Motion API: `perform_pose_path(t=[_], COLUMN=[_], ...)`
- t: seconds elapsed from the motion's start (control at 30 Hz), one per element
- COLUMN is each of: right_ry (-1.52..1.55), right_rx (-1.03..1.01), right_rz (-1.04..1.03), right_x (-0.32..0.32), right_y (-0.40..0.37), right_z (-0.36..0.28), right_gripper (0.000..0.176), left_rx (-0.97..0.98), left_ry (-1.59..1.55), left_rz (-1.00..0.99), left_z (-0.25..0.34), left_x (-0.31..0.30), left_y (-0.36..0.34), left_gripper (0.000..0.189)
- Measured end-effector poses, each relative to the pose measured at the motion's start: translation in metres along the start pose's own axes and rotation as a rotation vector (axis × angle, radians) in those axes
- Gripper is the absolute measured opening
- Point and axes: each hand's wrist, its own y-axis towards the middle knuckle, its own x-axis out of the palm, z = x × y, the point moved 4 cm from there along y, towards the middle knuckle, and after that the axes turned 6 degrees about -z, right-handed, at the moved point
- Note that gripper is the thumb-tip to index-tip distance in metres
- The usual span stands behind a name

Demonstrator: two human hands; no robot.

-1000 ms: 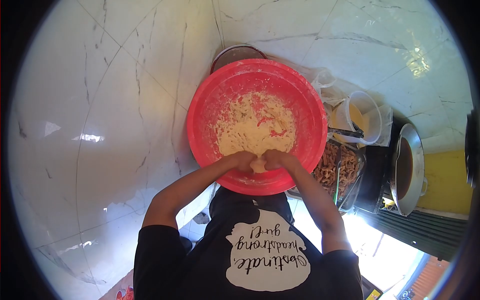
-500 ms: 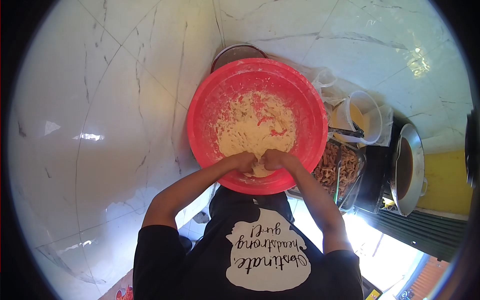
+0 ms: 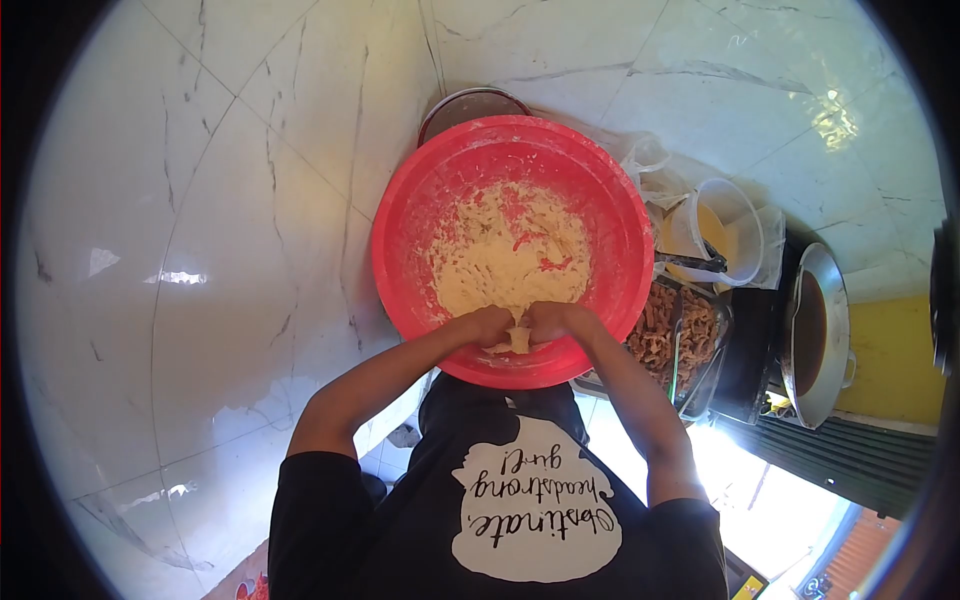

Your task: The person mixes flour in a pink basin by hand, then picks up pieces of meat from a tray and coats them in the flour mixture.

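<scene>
A wide red basin [image 3: 400, 230] holds a pale, crumbly dough [image 3: 505, 260], with bits of red basin floor showing through it. At the basin's near side, my left hand [image 3: 487, 326] is curled closed on the dough. Close beside it on the right, my right hand [image 3: 547, 320] is also closed, knuckles up, at the same lump. Between and below the two hands a small piece of dough [image 3: 519, 341] sticks out toward me. My fingertips are hidden under the hands and in the dough.
Right of the basin stand a glass dish of brown cooked strips [image 3: 665, 325], a clear plastic tub [image 3: 735, 225] with yellowish contents and a black handle across it, and a metal pan [image 3: 828, 340] of brown liquid. Marbled tile walls [image 3: 240, 200] rise left and behind.
Both hands remain at the near side of the basin, their knuckles a little further apart. More of the dough piece shows between them.
</scene>
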Motion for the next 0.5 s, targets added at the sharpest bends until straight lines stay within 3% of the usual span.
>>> perform_pose_path(t=[0.03,0.1,0.13,0.2,0.23,0.3,0.43,0.5], right_ry=[0.000,0.069,0.068,0.015,0.015,0.067,0.169,0.075], right_rx=[-0.001,-0.081,-0.082,-0.041,-0.041,0.047,-0.076,-0.180], right_rz=[0.000,0.253,0.252,0.253,0.253,0.121,0.278,0.397], right_x=[0.002,-0.004,-0.005,-0.010,-0.014,-0.014,-0.009,-0.014], right_y=[0.002,-0.002,-0.003,-0.007,-0.008,-0.008,-0.009,-0.010], right_z=[0.004,0.008,0.008,0.007,0.006,0.008,0.015,0.010], right_gripper=[0.031,0.030,0.030,0.028,0.028,0.042,0.039,0.026], left_rx=[-0.001,0.050,0.050,0.167,0.167,0.149,0.047,0.021], left_ry=[0.000,-0.130,-0.132,-0.225,-0.225,-0.134,-0.253,-0.363], left_rz=[0.000,-0.037,-0.036,0.210,0.210,0.303,0.174,0.077], left_z=[-0.002,-0.004,-0.004,0.000,0.001,0.005,0.001,-0.004], left_x=[-0.003,-0.008,-0.007,-0.015,-0.017,-0.026,-0.036,-0.034], left_y=[0.001,0.001,0.000,-0.009,-0.012,-0.019,-0.021,-0.019], left_gripper=[0.035,0.033,0.033,0.032,0.032,0.028,0.027,0.027])
